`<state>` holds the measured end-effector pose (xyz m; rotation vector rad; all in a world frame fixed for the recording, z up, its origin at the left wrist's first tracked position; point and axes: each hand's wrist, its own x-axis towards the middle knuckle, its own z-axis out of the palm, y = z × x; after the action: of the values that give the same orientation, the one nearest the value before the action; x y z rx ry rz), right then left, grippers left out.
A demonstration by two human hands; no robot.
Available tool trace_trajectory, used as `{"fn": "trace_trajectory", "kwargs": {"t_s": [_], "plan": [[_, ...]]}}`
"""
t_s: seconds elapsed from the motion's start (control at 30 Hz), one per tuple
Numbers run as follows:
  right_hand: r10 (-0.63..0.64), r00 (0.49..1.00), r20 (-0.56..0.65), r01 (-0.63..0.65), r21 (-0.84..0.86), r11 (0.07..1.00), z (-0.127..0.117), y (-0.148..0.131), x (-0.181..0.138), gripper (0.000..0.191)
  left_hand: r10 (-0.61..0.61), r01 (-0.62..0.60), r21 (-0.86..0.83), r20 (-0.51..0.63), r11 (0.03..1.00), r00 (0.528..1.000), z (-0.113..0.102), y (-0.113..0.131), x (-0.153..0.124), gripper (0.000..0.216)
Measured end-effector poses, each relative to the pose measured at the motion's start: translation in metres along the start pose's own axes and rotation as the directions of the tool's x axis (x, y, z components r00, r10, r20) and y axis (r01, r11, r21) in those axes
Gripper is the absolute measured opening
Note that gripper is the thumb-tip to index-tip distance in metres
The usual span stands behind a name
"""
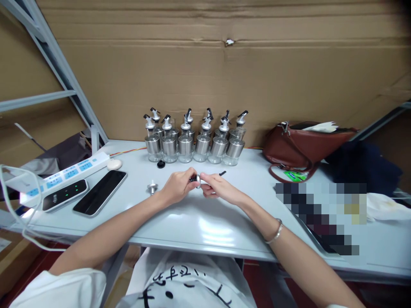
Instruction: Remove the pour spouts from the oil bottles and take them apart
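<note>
Just above the table, my left hand (pixel 176 186) and my right hand (pixel 223 189) meet, both closed on one bottle pourer spout (pixel 198 181). The left fingers pinch its black ribbed stopper end. My right fingers wrap the silver part and hide most of it; a black lever (pixel 222 173) sticks out beyond them. Left of the hands lies a loose silver spout piece (pixel 152 187). Farther back is a small black stopper (pixel 161 164). Behind, glass bottles (pixel 185 147) with steel sleeves stand in rows, several topped with silver pourers and black levers.
At left lie a power strip (pixel 70 173), a black phone (pixel 100 192), a smaller device with green lights (pixel 66 195) and a round white object (pixel 114 164). A brown bag (pixel 305 145) sits at the right rear. Cardboard (pixel 180 72) walls the back.
</note>
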<state>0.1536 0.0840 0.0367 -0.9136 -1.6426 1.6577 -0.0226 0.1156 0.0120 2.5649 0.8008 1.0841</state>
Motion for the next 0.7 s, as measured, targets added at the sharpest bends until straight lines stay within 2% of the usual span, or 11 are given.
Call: {"fn": "trace_trajectory", "kwargs": {"t_s": [0.07,0.17,0.4,0.57,0.7], "plan": [[-0.015,0.999,0.045,0.014,0.031,0.999,0.003,-0.003,-0.001,0.058,0.066,-0.059,0.061,-0.107,0.996,0.992,0.001,-0.002,-0.001,0.057],[-0.028,0.998,0.064,0.023,0.071,0.997,0.007,-0.004,-0.002,0.057,0.103,-0.084,0.113,-0.179,0.99,0.978,0.0,-0.002,-0.002,0.056],[-0.026,0.996,0.091,0.001,0.268,0.964,0.012,0.003,0.002,0.056,0.171,-0.126,0.221,-0.198,0.967,0.965,-0.006,0.003,0.002,0.049],[0.022,0.998,0.053,-0.04,0.377,0.925,0.007,0.006,0.003,0.053,0.338,-0.218,0.469,-0.188,0.856,0.922,-0.006,0.005,0.005,0.038],[0.092,0.989,0.115,-0.129,0.378,0.917,0.001,0.004,0.002,0.051,0.366,-0.239,0.539,-0.141,0.807,0.92,-0.007,0.006,0.006,0.036]]}}
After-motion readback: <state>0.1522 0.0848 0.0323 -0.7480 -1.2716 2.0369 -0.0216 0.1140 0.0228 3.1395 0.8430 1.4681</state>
